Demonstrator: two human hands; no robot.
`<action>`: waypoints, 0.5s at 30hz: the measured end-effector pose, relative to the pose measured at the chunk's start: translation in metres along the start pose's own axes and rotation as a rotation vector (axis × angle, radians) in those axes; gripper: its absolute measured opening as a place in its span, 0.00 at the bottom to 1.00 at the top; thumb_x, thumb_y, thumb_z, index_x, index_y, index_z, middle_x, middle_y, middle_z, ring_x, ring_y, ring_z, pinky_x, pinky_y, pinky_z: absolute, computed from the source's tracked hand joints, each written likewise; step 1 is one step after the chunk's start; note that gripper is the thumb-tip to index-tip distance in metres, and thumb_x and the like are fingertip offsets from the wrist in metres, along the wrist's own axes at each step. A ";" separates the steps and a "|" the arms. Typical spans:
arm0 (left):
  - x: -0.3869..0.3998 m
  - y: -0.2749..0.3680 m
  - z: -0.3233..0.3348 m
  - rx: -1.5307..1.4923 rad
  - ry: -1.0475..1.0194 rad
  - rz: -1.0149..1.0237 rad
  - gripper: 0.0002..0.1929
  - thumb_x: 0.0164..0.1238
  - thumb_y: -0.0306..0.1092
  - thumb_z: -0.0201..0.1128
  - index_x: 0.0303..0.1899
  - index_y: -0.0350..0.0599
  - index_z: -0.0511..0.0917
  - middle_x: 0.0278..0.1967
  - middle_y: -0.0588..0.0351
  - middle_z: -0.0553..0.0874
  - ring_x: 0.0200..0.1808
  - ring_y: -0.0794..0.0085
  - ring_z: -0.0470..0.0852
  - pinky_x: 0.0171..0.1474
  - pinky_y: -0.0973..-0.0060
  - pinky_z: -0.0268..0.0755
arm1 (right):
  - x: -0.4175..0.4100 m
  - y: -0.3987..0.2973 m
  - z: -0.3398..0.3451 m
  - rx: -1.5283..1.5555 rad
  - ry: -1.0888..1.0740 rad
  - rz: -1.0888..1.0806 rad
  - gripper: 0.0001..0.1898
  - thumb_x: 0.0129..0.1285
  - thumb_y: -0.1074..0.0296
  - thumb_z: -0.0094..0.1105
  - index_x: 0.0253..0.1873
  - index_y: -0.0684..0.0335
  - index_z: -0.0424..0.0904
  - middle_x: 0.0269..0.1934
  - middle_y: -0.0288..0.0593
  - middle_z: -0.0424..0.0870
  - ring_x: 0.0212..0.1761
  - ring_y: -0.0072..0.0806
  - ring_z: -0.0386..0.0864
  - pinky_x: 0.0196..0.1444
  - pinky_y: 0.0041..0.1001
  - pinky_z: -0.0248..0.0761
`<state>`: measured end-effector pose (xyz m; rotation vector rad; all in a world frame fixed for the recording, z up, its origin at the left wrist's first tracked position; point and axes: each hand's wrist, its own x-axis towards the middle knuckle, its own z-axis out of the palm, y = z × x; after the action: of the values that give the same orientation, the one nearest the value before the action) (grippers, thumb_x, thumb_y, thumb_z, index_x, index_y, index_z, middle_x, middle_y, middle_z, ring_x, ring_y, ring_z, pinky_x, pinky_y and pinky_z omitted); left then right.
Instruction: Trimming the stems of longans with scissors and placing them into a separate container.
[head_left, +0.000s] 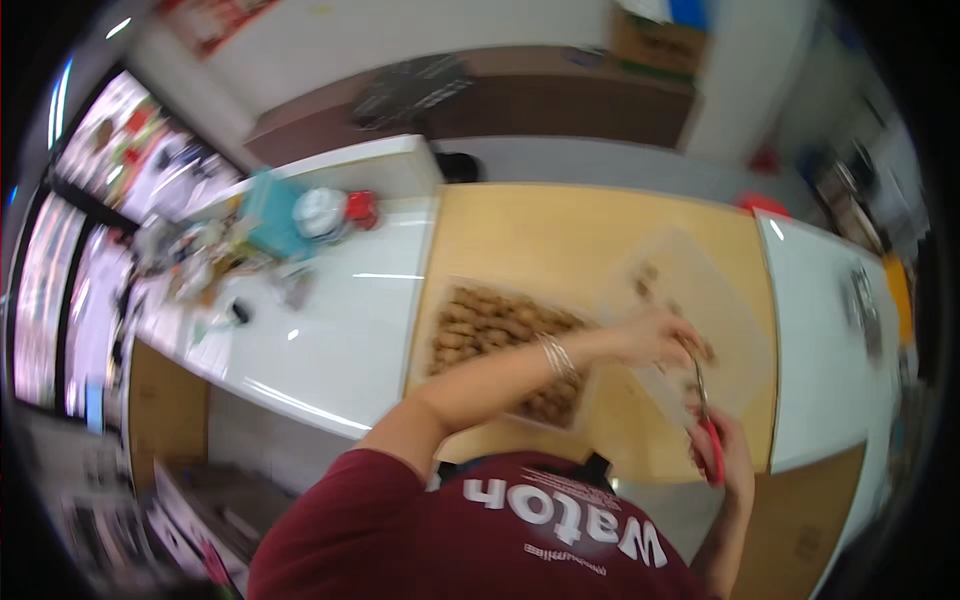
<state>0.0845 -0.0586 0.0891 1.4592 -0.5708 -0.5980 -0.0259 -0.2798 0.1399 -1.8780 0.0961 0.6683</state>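
My right hand (727, 450) grips a pair of scissors (712, 450) by its red handles, with the metal blades pointing up and away from me. Near the blade tips is my left hand (652, 341), its fingers bent together; blur hides whether a small brown piece is between them. Under both hands lies a translucent sheet or shallow tray (660, 262) with several small brown pieces (645, 281) scattered on it. To the left, a clear tray (589, 390) full of round brown, nut-like items (480, 322) is partly covered by my left forearm.
A wooden tabletop (525, 225) holds both trays, between a white counter (337, 352) at left and another white surface (817, 300) at right. A teal box (277, 214), a white round container (321, 214), a red object (361, 208) and clutter crowd the left counter.
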 end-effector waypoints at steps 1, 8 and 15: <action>-0.002 -0.009 -0.013 0.152 0.082 0.007 0.17 0.58 0.33 0.68 0.48 0.37 0.81 0.36 0.52 0.87 0.33 0.72 0.84 0.40 0.74 0.76 | 0.005 -0.001 0.001 -0.139 -0.013 -0.069 0.19 0.64 0.65 0.60 0.57 0.69 0.74 0.26 0.35 0.76 0.24 0.21 0.76 0.28 0.22 0.70; 0.003 -0.002 -0.031 -0.057 0.174 -0.322 0.23 0.67 0.39 0.60 0.60 0.42 0.67 0.36 0.54 0.83 0.25 0.79 0.75 0.26 0.82 0.66 | -0.010 -0.004 -0.004 -0.354 0.108 -0.139 0.20 0.61 0.62 0.58 0.54 0.67 0.74 0.25 0.49 0.73 0.27 0.40 0.74 0.35 0.32 0.69; -0.033 0.026 -0.005 -0.190 -0.007 -0.006 0.22 0.68 0.34 0.58 0.60 0.41 0.68 0.44 0.51 0.83 0.23 0.89 0.70 0.21 0.90 0.59 | -0.010 -0.011 0.011 -0.026 -0.117 -0.092 0.23 0.64 0.51 0.60 0.53 0.66 0.75 0.24 0.38 0.73 0.25 0.24 0.74 0.30 0.25 0.69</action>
<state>0.0644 -0.0315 0.1154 1.2811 -0.5012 -0.6450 -0.0345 -0.2677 0.1508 -1.8520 -0.0741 0.7166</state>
